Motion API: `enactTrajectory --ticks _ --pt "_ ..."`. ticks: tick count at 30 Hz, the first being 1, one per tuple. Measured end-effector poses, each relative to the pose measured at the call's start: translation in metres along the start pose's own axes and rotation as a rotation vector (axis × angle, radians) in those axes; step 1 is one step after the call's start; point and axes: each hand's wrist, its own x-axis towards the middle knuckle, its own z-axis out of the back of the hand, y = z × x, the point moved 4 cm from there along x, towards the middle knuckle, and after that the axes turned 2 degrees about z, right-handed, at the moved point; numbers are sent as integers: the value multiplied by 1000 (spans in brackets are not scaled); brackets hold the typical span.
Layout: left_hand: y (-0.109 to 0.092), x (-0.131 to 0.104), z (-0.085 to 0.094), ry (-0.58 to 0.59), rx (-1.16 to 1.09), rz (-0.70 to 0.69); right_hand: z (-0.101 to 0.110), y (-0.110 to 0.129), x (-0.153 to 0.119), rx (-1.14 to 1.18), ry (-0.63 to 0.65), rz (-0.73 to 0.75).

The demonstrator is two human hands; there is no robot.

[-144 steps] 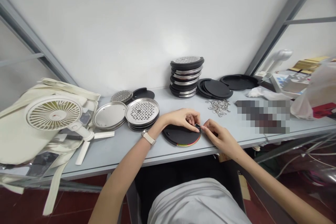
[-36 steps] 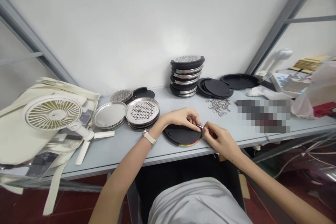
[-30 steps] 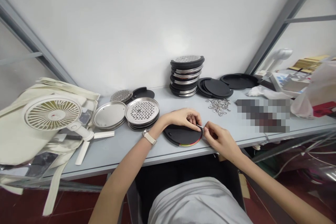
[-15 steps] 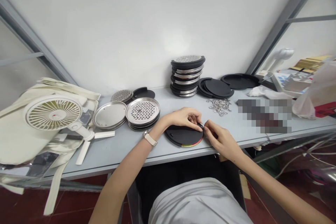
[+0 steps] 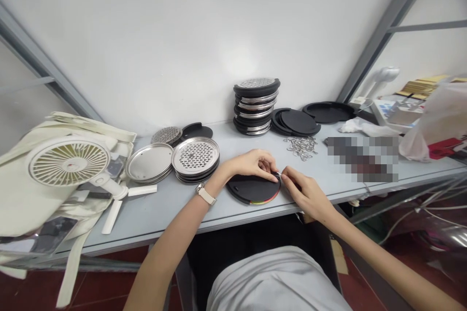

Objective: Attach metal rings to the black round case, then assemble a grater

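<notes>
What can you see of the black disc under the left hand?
The black disc is round, matte and plastic-looking, with a small mark or hole near its left edge and a red-and-yellow band along its near-right rim. It lies flat near the front edge of the table. The left hand covers its far side, thumb on top. Its underside is hidden.

The round black disc (image 5: 253,190) carries a red and yellow-green streak along its near edge, I see, against a pale blue-grey table (image 5: 142,214). Dark slots pattern a silver perforated plate (image 5: 195,155); the fan (image 5: 69,161) is white, the cloth bag (image 5: 25,199) cream, the floor tiles (image 5: 105,284) dark red.
</notes>
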Motion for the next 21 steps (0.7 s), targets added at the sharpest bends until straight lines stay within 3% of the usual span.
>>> enactTrajectory --ticks 21 --pt "-1 0 2 10 17 62 -2 -2 4 -69 -18 22"
